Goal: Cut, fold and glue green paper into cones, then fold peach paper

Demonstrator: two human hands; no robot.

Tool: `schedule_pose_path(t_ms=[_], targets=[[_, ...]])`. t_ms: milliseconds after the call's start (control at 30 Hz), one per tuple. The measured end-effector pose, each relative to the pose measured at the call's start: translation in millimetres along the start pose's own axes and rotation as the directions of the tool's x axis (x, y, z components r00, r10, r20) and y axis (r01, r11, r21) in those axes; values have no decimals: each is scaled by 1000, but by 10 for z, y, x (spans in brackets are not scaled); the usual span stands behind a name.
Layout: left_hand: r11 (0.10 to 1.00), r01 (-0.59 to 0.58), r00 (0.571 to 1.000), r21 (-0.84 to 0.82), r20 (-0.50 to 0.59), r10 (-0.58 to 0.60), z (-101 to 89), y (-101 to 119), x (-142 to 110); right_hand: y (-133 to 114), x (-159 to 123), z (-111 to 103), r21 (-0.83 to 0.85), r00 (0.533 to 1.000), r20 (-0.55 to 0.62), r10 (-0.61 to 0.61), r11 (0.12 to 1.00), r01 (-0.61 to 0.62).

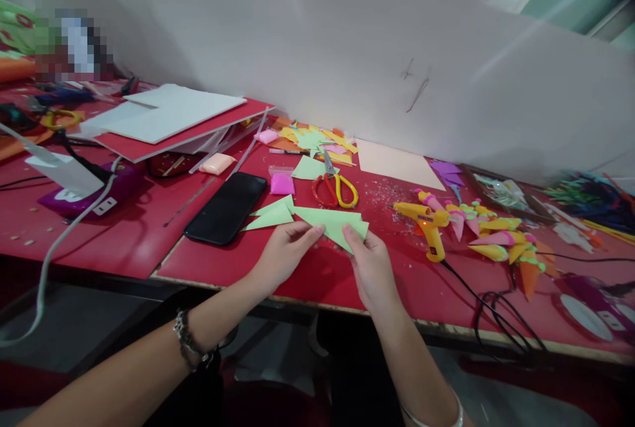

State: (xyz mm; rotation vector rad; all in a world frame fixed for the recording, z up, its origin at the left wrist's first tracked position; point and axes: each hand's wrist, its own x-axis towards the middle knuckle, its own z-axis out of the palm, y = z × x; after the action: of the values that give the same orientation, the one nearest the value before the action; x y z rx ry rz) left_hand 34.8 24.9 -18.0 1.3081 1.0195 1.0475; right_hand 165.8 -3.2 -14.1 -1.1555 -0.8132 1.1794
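Both hands hold light green paper pieces (332,217) just above the red table's front part. My left hand (290,242) pinches the near left edge between thumb and fingers. My right hand (368,258) grips the right end, its thumb lying on top. The paper looks cut into pointed shapes that overlap; how many layers there are I cannot tell. More green paper triangles (270,214) lie just left of my left hand, beside a black phone (225,209). Beyond the held paper rest scissors (335,189) with one red and one yellow handle loop, and a small bag of pink clay (282,182).
A yellow glue gun (424,223) with a lit orange light lies to the right, its black cable (476,295) hanging over the edge. Colourful paper cones (501,235) sit past it. White boards (173,113) are stacked at left, near a purple power socket (106,199).
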Motion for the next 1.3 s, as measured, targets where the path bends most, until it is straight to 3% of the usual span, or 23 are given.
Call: schedule_pose_path(t_ms=[200,333,600,833,1033,1300], targets=[[970,-82,994,230,86,64,-44,3,10,-82,-13,-61,-272,985,55,-164,947,173],[929,-186,970,321,211,122,-91,13,0,-116,-2,-135,-392,982,126,-140,902,179],[853,-295,954,431,175,242,-122,85,-7,-105,-36,-86,-469,965,212,-151,851,236],[791,-396,899,466,374,230,-130,83,-32,-114,-68,-64,-523,947,293,-129,808,272],[827,-348,932,442,262,251,-170,140,-30,-118,-90,-88,-586,940,318,-126,753,300],[967,-180,982,178,91,166,-209,188,1,-135,-137,-47,-619,910,391,-138,693,370]])
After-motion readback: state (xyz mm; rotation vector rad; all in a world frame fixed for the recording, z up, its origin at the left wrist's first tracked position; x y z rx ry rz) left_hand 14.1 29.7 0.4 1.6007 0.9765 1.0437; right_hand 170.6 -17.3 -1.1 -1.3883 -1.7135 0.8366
